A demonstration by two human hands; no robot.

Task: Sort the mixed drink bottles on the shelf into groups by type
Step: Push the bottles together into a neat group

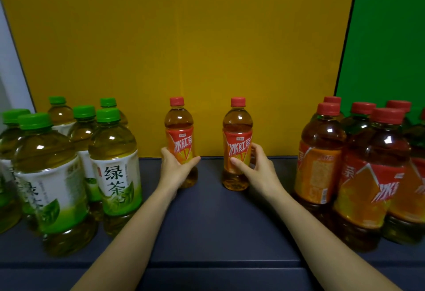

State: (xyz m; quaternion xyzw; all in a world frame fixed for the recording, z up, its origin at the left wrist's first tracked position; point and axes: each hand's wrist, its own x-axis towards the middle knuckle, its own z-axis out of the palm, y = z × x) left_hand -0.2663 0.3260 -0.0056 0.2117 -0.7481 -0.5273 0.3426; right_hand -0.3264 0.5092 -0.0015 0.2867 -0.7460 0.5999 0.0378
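Note:
Two red-capped iced tea bottles stand upright at the back middle of the dark shelf (207, 217). My left hand (176, 167) grips the left one (180, 130) around its lower label. My right hand (257, 166) grips the right one (237, 130) in the same way, thumb across the front. Several green-capped green tea bottles (115, 171) are grouped on the left. Several red-capped iced tea bottles (368, 175) are grouped on the right.
A yellow panel (184, 49) forms the back wall, with a green panel (386, 38) at the right and a pale wall at the far left. The shelf's front edge (207, 265) runs across below my forearms.

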